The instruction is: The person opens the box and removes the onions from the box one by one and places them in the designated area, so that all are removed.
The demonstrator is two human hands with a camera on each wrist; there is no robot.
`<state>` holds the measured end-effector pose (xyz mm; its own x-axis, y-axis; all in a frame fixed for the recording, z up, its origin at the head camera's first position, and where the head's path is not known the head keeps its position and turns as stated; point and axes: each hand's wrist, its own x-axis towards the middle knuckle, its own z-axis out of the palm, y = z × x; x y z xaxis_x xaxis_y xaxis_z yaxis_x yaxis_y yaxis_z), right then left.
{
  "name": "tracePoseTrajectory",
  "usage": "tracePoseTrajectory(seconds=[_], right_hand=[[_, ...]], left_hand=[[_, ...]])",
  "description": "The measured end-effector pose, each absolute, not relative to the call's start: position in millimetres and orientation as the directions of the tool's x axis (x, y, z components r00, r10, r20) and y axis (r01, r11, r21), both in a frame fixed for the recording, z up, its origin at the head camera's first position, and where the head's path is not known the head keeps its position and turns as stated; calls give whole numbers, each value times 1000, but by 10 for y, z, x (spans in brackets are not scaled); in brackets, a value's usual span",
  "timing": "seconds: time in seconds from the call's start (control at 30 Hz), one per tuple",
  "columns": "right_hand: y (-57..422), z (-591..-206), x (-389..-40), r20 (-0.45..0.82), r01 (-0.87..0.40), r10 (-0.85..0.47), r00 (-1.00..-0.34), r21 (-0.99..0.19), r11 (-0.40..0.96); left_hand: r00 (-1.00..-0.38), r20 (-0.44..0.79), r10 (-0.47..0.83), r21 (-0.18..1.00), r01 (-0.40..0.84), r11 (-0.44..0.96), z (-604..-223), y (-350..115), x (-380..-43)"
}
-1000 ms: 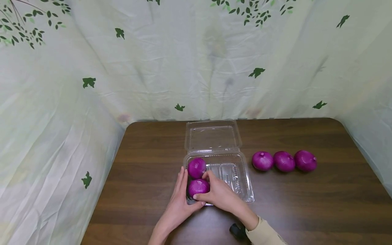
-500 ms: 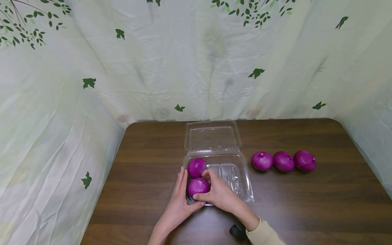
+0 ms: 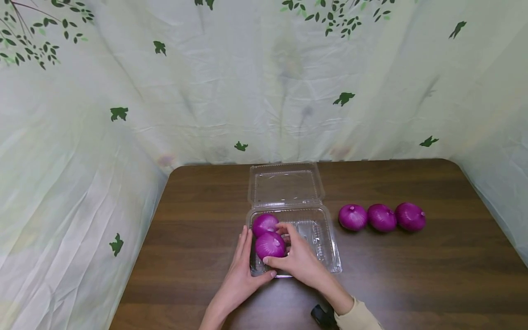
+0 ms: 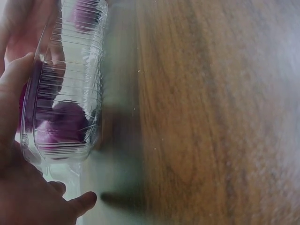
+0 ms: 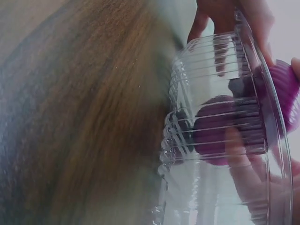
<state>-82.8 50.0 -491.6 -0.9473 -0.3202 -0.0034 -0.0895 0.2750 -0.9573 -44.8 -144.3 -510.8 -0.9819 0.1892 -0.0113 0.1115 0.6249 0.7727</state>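
Observation:
A clear plastic clamshell container [image 3: 330, 229] lies unfolded on the table, its lid [image 3: 286, 185] folded back. My right hand [image 3: 303, 261] grips a red onion [image 3: 270, 246] between thumb and fingers at the box's left side. In the right wrist view this onion [image 5: 287, 91] shows above the rim. Another red onion [image 3: 264, 223] sits in the back left corner, partly covered by the held one. My left hand [image 3: 241, 275] rests against the front left corner, fingers straight along the side wall and thumb along the front edge. In the left wrist view, an onion [image 4: 65, 124] shows through the ribbed wall.
Three red onions [image 3: 382, 217] stand in a row on the wooden table [image 3: 412, 275], right of the container. A black object [image 3: 323, 316] shows beside the right sleeve. White leaf-patterned cloth [image 3: 247, 91] hangs behind and at both sides.
My right hand has raised the front onion and shifted it slightly back and to the right, so it now overlaps the rear onion. The left hand has stayed in place.

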Motion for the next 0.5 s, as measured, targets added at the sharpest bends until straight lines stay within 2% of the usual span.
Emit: tracePoseTrajectory(seconds=[0.37,0.5], right_hand=[[608,-4872,-793,84,-203,-356,-931,-928,312],[647,-4848,-776,101,-212,-364,-926,-936,281]], left_hand=[[-982,23,185,754,139,643,-5140,-1432,-452],[-984,6,180,756,123,643,-5130,-1428,-449]])
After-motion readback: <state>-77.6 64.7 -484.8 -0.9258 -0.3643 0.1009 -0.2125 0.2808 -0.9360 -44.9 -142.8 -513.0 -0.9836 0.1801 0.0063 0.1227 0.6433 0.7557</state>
